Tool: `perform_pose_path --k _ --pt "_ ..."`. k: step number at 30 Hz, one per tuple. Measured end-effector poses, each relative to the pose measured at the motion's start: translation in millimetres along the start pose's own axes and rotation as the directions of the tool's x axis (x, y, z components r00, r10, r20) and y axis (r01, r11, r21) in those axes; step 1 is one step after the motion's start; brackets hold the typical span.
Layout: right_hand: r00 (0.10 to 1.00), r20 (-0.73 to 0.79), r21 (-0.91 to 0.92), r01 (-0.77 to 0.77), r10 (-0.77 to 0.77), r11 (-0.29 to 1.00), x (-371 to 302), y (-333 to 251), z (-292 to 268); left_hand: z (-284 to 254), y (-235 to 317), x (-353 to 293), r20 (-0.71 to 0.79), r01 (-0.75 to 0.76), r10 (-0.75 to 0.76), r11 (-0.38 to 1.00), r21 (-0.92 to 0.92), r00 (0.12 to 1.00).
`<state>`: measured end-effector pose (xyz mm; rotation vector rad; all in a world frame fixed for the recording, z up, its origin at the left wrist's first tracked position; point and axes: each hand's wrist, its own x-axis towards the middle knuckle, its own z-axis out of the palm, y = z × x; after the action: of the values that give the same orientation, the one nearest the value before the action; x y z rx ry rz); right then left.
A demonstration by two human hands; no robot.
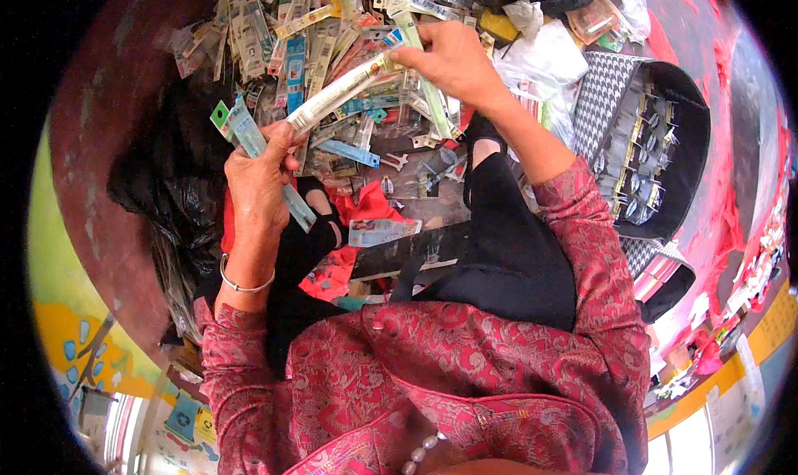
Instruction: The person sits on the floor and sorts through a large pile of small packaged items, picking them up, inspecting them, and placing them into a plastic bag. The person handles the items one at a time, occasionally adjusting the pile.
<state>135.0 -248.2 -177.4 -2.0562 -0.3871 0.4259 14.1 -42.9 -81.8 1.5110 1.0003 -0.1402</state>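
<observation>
A long, narrow white packet (pixel 341 91) is stretched slantwise between my two hands. My left hand (pixel 256 176) is closed on its lower end and also grips a pale blue narrow packet (pixel 247 132) with a green top. My right hand (pixel 455 63) pinches the upper end of the white packet, and a pale green narrow packet (pixel 432 101) hangs from the same hand. What lies inside these packets cannot be made out. Beyond and below them spreads a heap of similar narrow packets (pixel 324 47), many crossing one another.
A black plastic bag (pixel 154 167) lies crumpled at the left. On the right stand a houndstooth-patterned box (pixel 611 88) holding several small packed items, and a smaller patterned box (pixel 648 255). A white plastic bag (pixel 544 59) rests beside the heap. Red cloth (pixel 332 275) lies near my feet.
</observation>
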Motion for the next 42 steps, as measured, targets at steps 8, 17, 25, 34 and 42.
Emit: perform_pose_path --k 8,17,25,34,42 --pt "0.899 0.304 0.749 -0.43 0.315 0.504 -12 2 6 -3 0 10 0.042 0.16 -0.156 0.903 -0.4 0.987" --pt "0.96 0.262 0.923 -0.279 0.1 0.264 -22 -36 32 9 -24 1 0.131 0.202 -0.167 0.922 -0.331 0.977" --pt "0.949 0.255 0.89 -0.305 0.183 0.34 -18 -24 24 12 -28 -5 0.271 0.341 -0.382 0.922 0.185 0.884" --pt "0.911 0.403 0.763 -0.386 0.085 0.519 -48 -49 68 21 -22 -6 0.431 0.322 -0.26 0.944 -0.077 0.864" --pt "0.92 0.391 0.332 -0.118 -0.022 0.936 -47 -40 67 21 -21 -14 0.443 0.315 -0.337 0.941 0.125 0.831"
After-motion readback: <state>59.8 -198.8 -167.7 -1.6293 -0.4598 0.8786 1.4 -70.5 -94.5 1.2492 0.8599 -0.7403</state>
